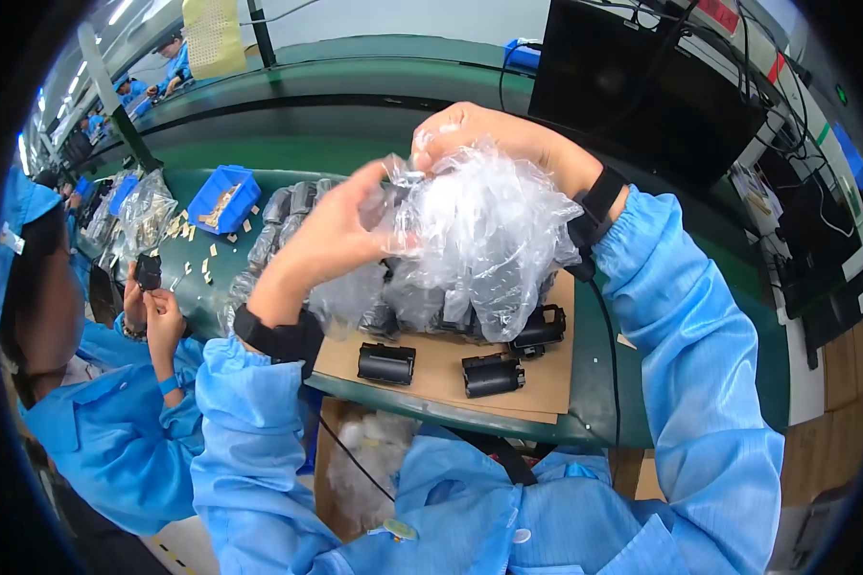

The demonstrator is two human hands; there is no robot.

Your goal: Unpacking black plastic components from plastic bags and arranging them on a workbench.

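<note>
Both my hands are raised over the bench with a crumpled clear plastic bag [494,225] between them. My left hand [340,225] is closed on the bag's left edge, thumb and fingers pinching the film. At its top, my right hand [479,134] grips the gathered plastic with bent fingers. What the bag contains, if anything, I cannot make out. Below it, a black cylindrical plastic part [386,364] and a second black part [493,376] lie on a cardboard sheet [431,396]. Another black part [539,331] sits partly under the bag.
Several bagged dark parts [283,216] stand in rows to the left. Beyond them is a blue bin [223,199] with small pale pieces scattered round it. A co-worker [115,412] handles a black part at far left. A monitor [647,91] and a black cable [612,355] are right.
</note>
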